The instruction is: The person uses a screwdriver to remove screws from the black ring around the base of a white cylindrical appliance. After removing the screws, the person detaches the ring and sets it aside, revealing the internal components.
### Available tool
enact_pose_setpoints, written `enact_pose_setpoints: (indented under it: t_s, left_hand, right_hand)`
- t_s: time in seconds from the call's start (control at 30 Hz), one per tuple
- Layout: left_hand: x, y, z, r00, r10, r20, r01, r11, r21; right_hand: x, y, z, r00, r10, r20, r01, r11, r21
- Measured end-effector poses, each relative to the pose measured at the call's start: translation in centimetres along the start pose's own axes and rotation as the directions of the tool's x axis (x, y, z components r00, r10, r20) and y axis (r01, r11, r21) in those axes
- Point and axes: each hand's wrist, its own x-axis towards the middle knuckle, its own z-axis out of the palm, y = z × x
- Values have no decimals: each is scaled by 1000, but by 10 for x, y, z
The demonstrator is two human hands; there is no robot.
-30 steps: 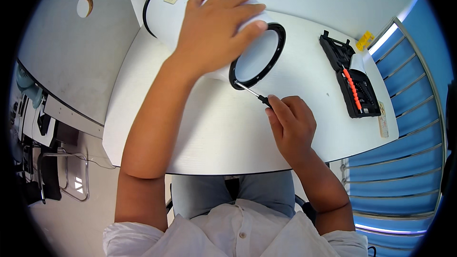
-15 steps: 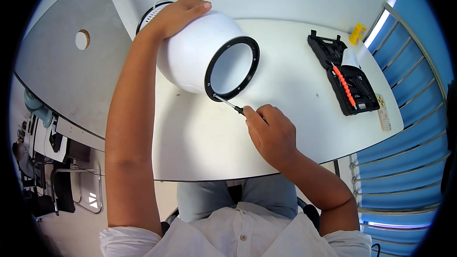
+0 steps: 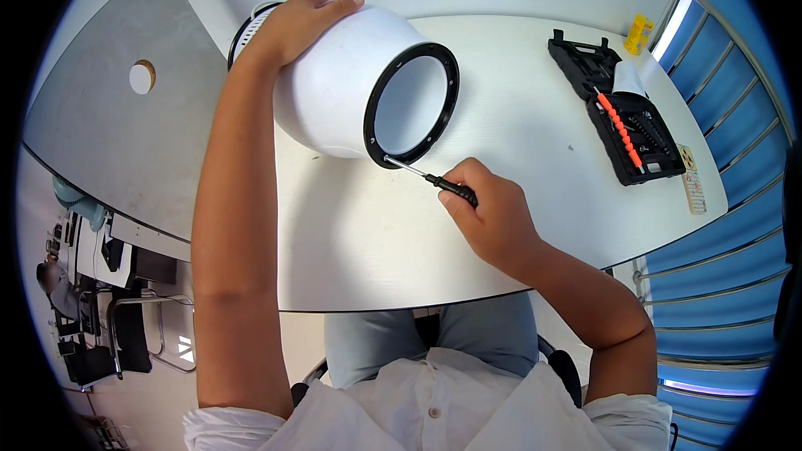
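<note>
On the white table lies a rounded white appliance housing (image 3: pixel 334 92), tipped on its side, with a black ring (image 3: pixel 378 98) around its round opening. My left hand (image 3: pixel 305 21) rests over the top of the housing and holds it, fingers curved along its surface. A screwdriver (image 3: pixel 455 190) with a black handle and metal shaft is pinched in my right hand (image 3: pixel 493 213). Its tip touches the lower edge of the black ring, at what looks like a screw. Slots show at the housing's far end, partly behind my left hand.
An open black tool case (image 3: pixel 626 146) with an orange flexible shaft (image 3: pixel 618 128) lies at the right of the table (image 3: pixel 401 259). Behind it stands a yellow object (image 3: pixel 638 34); a small beige strip (image 3: pixel 692 179) lies beside it. Metal railings (image 3: pixel 710 292) run along the right.
My right thumb and fingers have shifted on the screwdriver, so more of the handle shows. The tip stays at the ring's lower edge. My left hand keeps its hold; the whole view has shifted slightly.
</note>
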Motion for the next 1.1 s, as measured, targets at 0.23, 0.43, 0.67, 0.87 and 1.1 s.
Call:
enact_pose_setpoints:
  t_s: [0.23, 0.43, 0.67, 0.87, 1.1]
  left_hand:
    - [-1, -2, 4, 999, 40, -20, -41, 998, -43]
    - [-7, 16, 3, 999, -32, -19, 33, 999, 32]
    - [-6, 12, 3, 986, 137, -99, -98, 941, 322]
    - [-7, 13, 1, 995, 96, 17, -98, 986, 138]
    - [-6, 15, 0, 998, 10, 69, -21, 988, 150]
  right_hand:
    - [27, -2, -26, 725, 361, 587, -682, 499, 535]
    - [-7, -3, 1, 912, 317, 260, -403, 811, 424]
    - [-18, 4, -2, 973, -195, -122, 162, 958, -239]
    - [5, 8, -25, 925, 282, 253, -317, 942, 109]
    - [20, -6, -44, 774, 358, 523, -491, 860, 138]
